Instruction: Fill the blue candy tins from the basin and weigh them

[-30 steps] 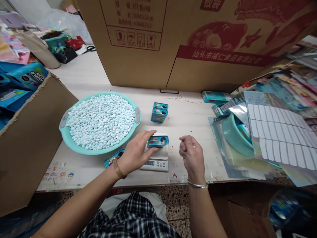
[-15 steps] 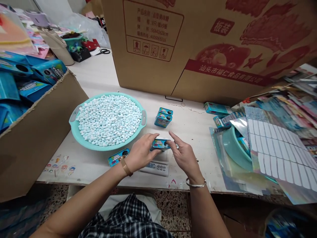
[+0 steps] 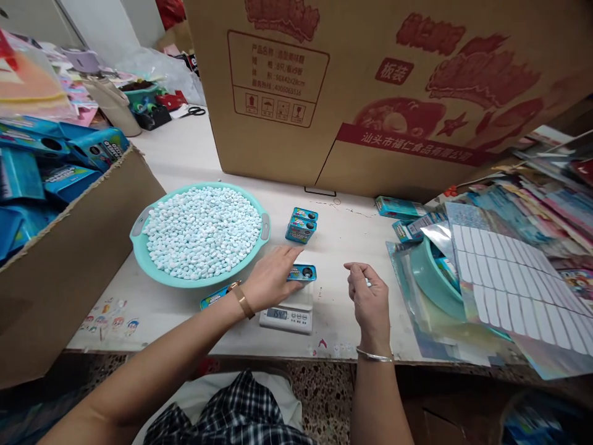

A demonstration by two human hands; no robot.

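My left hand (image 3: 270,279) is closed over the left end of the small blue box (image 3: 303,272). The fingers lie across its top and the thumb is hidden under the palm. The box sits on the plate of the little scale (image 3: 287,316), at the front of the worktop (image 3: 352,228).

Half a second ago both hands were on this box. Now my right hand (image 3: 369,300) has come away and hangs over the bare worktop to the right, so only the left hand steadies the box on the scale. The right fingers are loosely curled, with thumb and forefinger close together. There is a pale spot at the tips, and I cannot tell whether they pinch something or are empty.

The display shows digits, but they are too small to read. Another flat box (image 3: 214,299) is half covered by my left wrist. Behind the scale two boxes (image 3: 301,225) stand stacked, and to the left is the teal basin (image 3: 137,246) full of white candies (image 3: 201,230). The sticker sheet (image 3: 509,272) at the right is cut off by the edge.
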